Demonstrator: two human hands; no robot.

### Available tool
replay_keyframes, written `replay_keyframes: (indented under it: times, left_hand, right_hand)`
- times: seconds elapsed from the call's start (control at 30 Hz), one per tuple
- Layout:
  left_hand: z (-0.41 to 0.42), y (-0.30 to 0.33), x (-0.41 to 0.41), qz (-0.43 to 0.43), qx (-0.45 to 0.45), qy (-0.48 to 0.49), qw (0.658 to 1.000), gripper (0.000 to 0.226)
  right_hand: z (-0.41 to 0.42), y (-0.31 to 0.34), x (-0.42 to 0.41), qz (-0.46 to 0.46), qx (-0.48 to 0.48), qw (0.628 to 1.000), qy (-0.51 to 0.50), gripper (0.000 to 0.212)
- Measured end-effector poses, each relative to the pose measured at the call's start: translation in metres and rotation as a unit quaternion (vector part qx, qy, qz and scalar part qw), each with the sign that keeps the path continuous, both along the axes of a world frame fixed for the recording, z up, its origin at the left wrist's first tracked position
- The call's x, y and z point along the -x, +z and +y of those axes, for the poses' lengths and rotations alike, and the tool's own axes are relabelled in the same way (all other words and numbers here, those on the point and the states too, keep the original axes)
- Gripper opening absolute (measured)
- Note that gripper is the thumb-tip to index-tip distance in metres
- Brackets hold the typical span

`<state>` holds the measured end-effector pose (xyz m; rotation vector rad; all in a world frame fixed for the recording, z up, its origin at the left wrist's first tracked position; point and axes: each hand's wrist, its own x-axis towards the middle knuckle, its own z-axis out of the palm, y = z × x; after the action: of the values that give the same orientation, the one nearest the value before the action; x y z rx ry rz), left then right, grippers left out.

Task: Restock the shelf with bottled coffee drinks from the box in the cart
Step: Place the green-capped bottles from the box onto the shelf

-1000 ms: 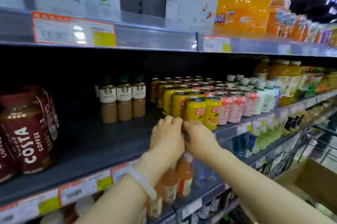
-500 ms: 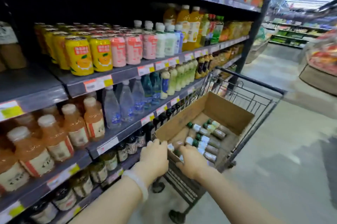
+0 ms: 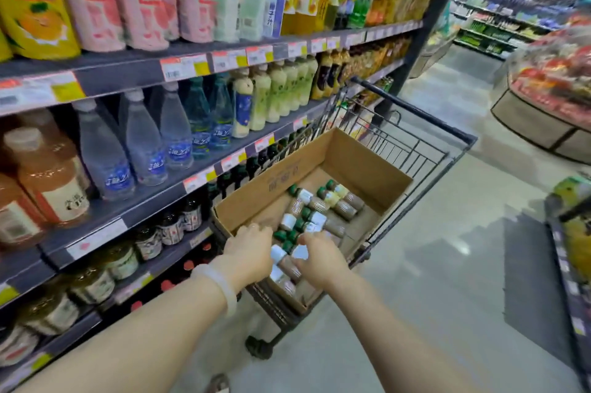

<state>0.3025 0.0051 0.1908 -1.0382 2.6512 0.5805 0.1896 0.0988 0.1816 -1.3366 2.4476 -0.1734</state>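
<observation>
A brown cardboard box (image 3: 361,165) sits in the wire cart (image 3: 460,136) beside the shelves. Several coffee bottles (image 3: 339,202) with green caps and white labels lie on their sides in it. Both my hands reach into the near end of the box. My right hand (image 3: 319,260) curls its thumb and fingers round a coffee bottle (image 3: 300,252) at its white label. My left hand (image 3: 249,248) is over the box's near left corner, beside another bottle (image 3: 277,253). Its fingers bend down out of sight, so its hold is unclear.
Shelves (image 3: 128,72) full of canned and bottled drinks run along the left, close to the cart. Small dark bottles (image 3: 172,227) fill the low shelf beside the box. A round display stand (image 3: 543,111) is at the right across the aisle floor.
I have turned from the coffee shelf to the cart. Both hands came down from the shelf edge, passed the box's near rim and now reach among the bottles.
</observation>
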Motion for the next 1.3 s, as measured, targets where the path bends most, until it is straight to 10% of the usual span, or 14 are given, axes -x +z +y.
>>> replay_keyframes:
  times: [0.6, 0.77, 0.9, 1.3]
  left_hand:
    - [-0.125, -0.068, 0.082, -0.069, -0.068, 0.092, 0.991, 0.035]
    - [-0.130, -0.101, 0.093, -0.090, -0.127, 0.157, 0.975, 0.043]
    - [-0.121, -0.133, 0.107, -0.107, -0.176, 0.237, 0.949, 0.043]
    - [-0.099, -0.210, 0.178, -0.058, -0.250, 0.399, 0.880, 0.033]
  right_hand:
    - [-0.125, -0.070, 0.134, -0.051, -0.147, 0.987, 0.046, 0.012]
    - [-0.162, -0.117, 0.176, -0.055, -0.170, 0.977, 0.113, 0.039]
    - [-0.181, -0.157, 0.210, -0.060, -0.216, 0.959, 0.172, 0.004]
    - [-0.240, -0.249, 0.267, 0.080, -0.195, 0.905, 0.369, 0.060]
